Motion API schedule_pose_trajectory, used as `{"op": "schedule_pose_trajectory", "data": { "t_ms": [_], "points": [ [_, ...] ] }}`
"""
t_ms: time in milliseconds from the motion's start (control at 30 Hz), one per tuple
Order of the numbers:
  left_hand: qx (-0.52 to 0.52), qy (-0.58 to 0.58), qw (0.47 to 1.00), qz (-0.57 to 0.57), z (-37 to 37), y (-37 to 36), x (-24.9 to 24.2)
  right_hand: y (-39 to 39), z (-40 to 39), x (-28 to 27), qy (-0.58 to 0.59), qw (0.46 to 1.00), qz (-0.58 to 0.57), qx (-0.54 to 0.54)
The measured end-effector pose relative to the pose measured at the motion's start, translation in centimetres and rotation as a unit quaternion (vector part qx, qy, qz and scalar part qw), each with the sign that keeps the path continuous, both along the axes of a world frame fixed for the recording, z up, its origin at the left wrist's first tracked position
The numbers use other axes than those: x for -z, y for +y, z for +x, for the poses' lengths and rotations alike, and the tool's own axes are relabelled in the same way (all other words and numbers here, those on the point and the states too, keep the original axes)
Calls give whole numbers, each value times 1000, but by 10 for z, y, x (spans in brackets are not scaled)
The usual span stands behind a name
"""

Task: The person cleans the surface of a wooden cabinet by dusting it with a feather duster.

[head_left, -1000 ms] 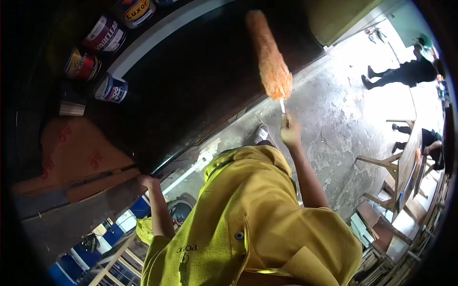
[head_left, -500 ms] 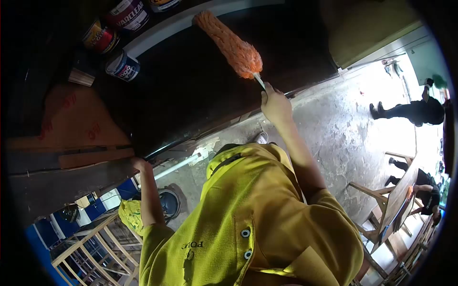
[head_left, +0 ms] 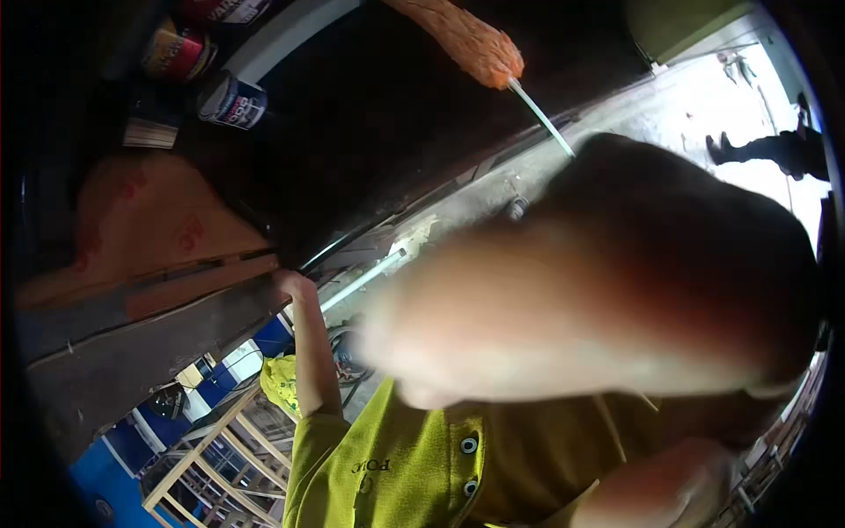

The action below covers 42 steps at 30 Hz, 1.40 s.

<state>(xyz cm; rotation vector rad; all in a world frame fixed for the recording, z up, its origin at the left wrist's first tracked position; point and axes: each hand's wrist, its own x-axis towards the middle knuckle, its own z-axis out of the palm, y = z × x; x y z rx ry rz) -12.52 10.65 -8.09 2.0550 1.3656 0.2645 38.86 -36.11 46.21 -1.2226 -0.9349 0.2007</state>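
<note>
My left hand (head_left: 295,283), its wrist bent, is at the corner of a dark wooden furniture piece, beside a brown board (head_left: 167,224) with red marks. Shadow hides its fingers. My right hand (head_left: 563,308) is a large blur very near the camera, covering much of the view. Its fingers cannot be made out. An orange fluffy duster (head_left: 480,48) lies over the dark glossy surface (head_left: 352,150). Its thin pale handle (head_left: 541,116) runs past the edge of that surface and disappears behind the blur, so contact with my right hand cannot be judged.
Paint cans (head_left: 233,99) stand at the upper left, near a small wooden block (head_left: 150,133). A pale pipe (head_left: 363,280) crosses the floor. Below left are a slatted wooden frame (head_left: 224,440) and a yellow cloth or bag (head_left: 280,385). A person in dark clothes (head_left: 770,148) is at right.
My right hand has left the stretch of duster handle it gripped and risen close to the camera, blurring. More handle shows. The view has shifted; my left hand stays at the corner.
</note>
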Motion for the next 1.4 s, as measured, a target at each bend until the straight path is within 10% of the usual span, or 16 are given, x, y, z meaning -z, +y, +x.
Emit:
{"op": "schedule_pose_trajectory", "data": {
  "t_ms": [100, 200, 500, 800, 933, 1000, 1167, 1400],
  "points": [
    [188, 393, 900, -20, -8, -31, -14, -25, -57, -10, 34, 999, -23, 15],
    [166, 375, 911, -48, -14, -61, -88, -26, -88, -5, 77, 997, -21, 22],
    [16, 123, 981, -149, 60, -63, -84, -9, -97, -9, 76, 996, 5, 50],
    [-236, -146, 945, -174, 48, -36, -182, 19, -101, -24, 92, 988, 114, -38],
    [-321, -244, 874, -272, 105, -129, -151, 29, -67, -22, 87, 993, 71, -38],
    [-363, -315, 830, -285, 134, -140, -170, 43, -28, -11, 153, 956, -176, -177],
    [-404, -418, 767, -272, 177, -158, -195, 27, 75, 177, -97, 839, -426, 325],
    [-403, -438, 773, -218, 194, -183, -224, 0, 117, 249, -158, 791, -447, 385]
  ]
}}
